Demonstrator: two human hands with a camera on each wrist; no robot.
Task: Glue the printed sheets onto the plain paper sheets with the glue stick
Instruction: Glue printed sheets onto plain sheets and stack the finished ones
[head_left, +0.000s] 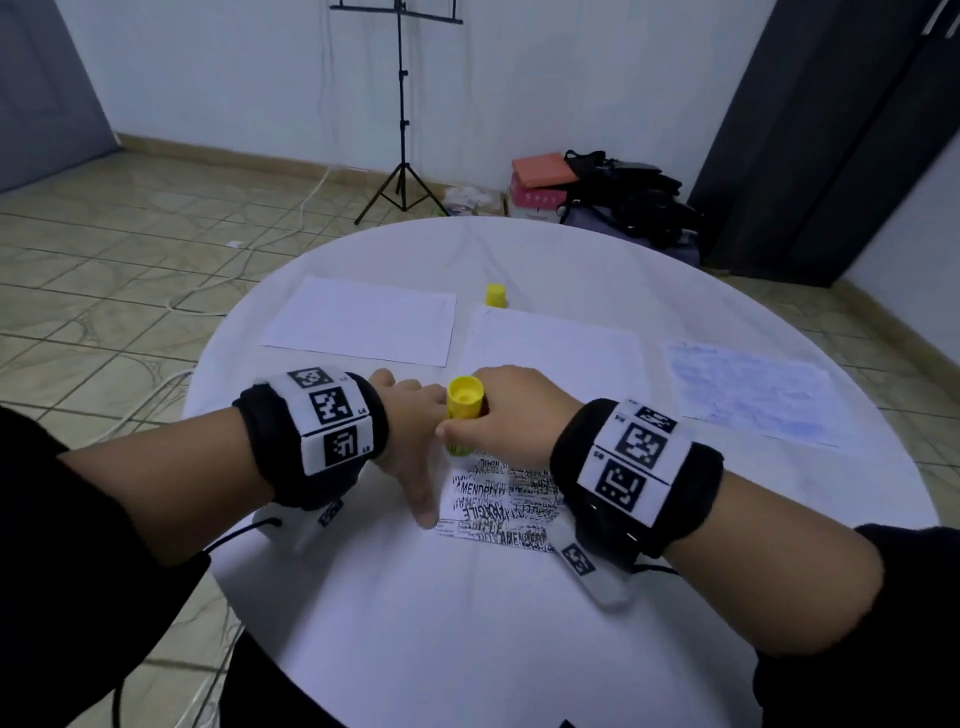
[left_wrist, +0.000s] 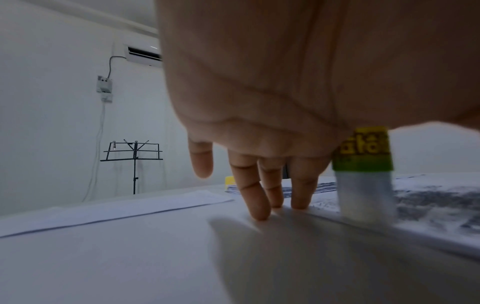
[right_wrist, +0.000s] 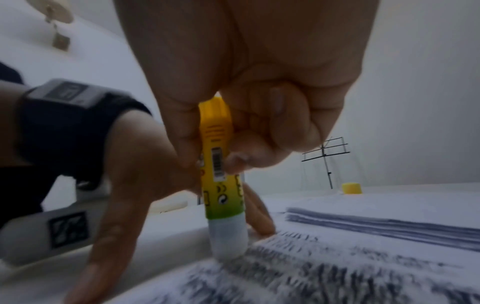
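On near-left corner of printed sheet (head_left: 498, 506): glue stick (head_left: 464, 415) stood upright, long axis vertical, white glue tip pressed on print. Right hand (head_left: 511, 415) curled round its barrel from above. Left hand (head_left: 410, 441), just left of stick, fingers (left_wrist: 259, 197) straight, splayed, pinned sheet's left edge. Yellow cap (head_left: 495, 295) lay well beyond sheet.

Round table (head_left: 519, 649), white cloth cover, as I logged it. Lying directly on it I counted: one plain paper sheet (head_left: 363, 319) at far left; a second plain sheet (head_left: 561, 345) beside it toward the middle; a yellow glue-stick cap (head_left: 495, 294) standing just beyond that second sheet; a stack of faintly printed sheets (head_left: 748, 389) at far right; and one printed sheet (head_left: 498, 512) with heavy black lettering at the near middle, print side up.
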